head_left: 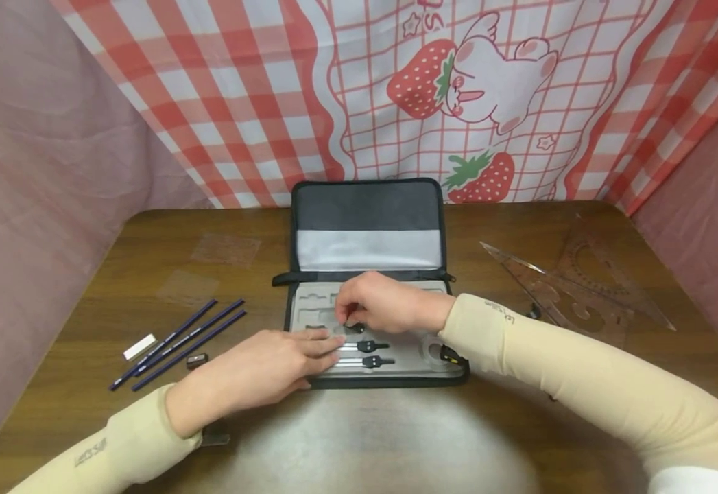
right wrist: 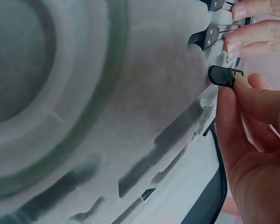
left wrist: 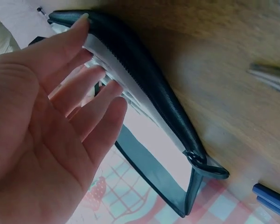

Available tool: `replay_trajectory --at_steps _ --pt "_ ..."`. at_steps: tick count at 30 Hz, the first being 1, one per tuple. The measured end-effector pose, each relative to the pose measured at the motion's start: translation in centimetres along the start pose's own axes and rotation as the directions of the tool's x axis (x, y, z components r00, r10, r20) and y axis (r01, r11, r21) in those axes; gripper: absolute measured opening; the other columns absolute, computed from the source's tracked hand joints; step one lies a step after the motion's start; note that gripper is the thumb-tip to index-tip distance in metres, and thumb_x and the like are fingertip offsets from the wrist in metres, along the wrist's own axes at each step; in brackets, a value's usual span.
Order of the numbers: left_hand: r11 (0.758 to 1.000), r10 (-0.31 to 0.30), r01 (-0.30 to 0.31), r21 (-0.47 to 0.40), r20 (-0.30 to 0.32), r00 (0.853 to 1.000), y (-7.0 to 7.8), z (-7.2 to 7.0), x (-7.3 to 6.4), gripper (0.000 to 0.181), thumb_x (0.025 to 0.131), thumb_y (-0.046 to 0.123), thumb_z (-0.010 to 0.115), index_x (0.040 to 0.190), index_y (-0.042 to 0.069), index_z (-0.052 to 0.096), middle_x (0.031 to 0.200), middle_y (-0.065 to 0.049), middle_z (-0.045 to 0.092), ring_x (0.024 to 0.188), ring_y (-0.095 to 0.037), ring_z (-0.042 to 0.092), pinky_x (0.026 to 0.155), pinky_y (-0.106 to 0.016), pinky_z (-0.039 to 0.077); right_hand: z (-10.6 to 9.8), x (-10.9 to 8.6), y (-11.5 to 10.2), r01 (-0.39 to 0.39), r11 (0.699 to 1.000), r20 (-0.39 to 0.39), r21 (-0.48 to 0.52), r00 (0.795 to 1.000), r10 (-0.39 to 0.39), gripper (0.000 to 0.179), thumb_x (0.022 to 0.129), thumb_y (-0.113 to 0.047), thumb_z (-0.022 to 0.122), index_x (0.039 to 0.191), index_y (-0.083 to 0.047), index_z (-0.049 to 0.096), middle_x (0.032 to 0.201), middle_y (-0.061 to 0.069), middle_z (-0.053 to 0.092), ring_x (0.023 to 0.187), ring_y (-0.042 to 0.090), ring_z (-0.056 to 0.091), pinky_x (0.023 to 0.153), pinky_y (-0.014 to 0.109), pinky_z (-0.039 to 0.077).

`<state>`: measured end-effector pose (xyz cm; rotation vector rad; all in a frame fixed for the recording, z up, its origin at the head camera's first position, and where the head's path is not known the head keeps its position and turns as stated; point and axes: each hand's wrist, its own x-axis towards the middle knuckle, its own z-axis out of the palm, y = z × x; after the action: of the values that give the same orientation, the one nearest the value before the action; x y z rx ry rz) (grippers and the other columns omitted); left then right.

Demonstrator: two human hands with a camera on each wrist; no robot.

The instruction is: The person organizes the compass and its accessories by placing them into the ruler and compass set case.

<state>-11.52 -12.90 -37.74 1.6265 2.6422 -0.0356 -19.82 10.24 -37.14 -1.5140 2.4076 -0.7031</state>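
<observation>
The tabletop [head_left: 383, 446] looks like wood (glossy in front), the tray [head_left: 409, 346] matt, the set squares [head_left: 608, 310] smooth, clear plastic.

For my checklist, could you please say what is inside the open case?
Visible: two compasses, a pale ring, and a small black piece in the right hand; anything beneath that or the left hand is hidden.
</observation>
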Motion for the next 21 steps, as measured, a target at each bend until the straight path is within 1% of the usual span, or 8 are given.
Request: replay_trajectory --at_steps 4,6,12,14,17,21 --pt "1.000 -0.023 0.023 -0.005 0.000 1.000 0.3 0.1 0.0 0.052 0.087 0.019 0.077 0.137 0.016 0.063 0.147 0.001 0.050 0.132 -0.020 0.050 0.085 -0.039 0.055 0.1 0.2 0.0 0.012 1.000 0.012 0.002 1.000 -0.012 0.019 0.084 0.008 0.073 0.087 -0.011 0.071 0.087 -0.006 0.067 0.083 0.007 0.062 0.080 0.021 0.050" --pt "1.000 -0.029 0.029 -0.002 0.003 1.000 0.4 0.2 0.0 0.053 0.086 0.021 0.078 0.137 0.016 0.062 0.148 0.001 0.050 0.133 -0.020 0.049 0.084 -0.038 0.055 0.2 0.3 0.0 0.014 1.000 0.023 0.005 1.000 -0.014 0.019 0.084 0.007 0.073 0.088 -0.011 0.072 0.088 -0.006 0.067 0.084 0.007 0.062 0.080 0.020 0.050" --pt "0.998 -0.017 0.018 0.054 -0.022 1.000 0.8 0.2 0.2 0.051 0.086 0.021 0.076 0.135 0.018 0.064 0.146 0.005 0.052 0.134 -0.019 0.048 0.073 -0.036 0.057 0.5 0.4 0.2 0.040 0.999 0.037 -0.023 0.999 -0.040 0.018 0.083 0.008 0.074 0.088 -0.010 0.076 0.087 -0.005 0.067 0.084 0.008 0.063 0.081 0.019 0.050" --pt "0.998 -0.017 0.019 0.058 -0.030 0.999 0.9 0.3 0.2 0.049 0.086 0.019 0.075 0.134 0.018 0.065 0.145 0.005 0.053 0.134 -0.020 0.048 0.073 -0.036 0.057 0.5 0.4 0.2 0.046 0.998 0.043 -0.043 0.998 -0.044 0.019 0.082 0.007 0.075 0.089 -0.011 0.077 0.087 -0.004 0.068 0.085 0.008 0.064 0.082 0.019 0.050" --pt "0.999 -0.015 0.016 0.052 -0.024 1.000 0.9 0.3 0.3 0.049 0.085 0.014 0.075 0.133 0.019 0.066 0.145 0.007 0.052 0.134 -0.019 0.048 0.071 -0.035 0.057 0.5 0.3 0.3 0.051 0.996 0.061 -0.071 0.997 -0.047 0.019 0.081 0.005 0.076 0.090 -0.011 0.078 0.088 -0.004 0.068 0.085 0.009 0.064 0.083 0.019 0.050" --pt "0.999 -0.009 0.010 0.047 -0.017 1.000 1.1 0.4 0.5 0.048 0.086 0.005 0.071 0.131 0.021 0.067 0.145 0.008 0.052 0.135 -0.018 0.047 0.068 -0.034 0.057 0.7 0.1 0.6 0.064 0.994 0.085 -0.085 0.995 -0.056 0.017 0.082 0.002 0.077 0.089 -0.013 0.080 0.087 -0.005 0.067 0.084 0.008 0.064 0.081 0.019 0.050"
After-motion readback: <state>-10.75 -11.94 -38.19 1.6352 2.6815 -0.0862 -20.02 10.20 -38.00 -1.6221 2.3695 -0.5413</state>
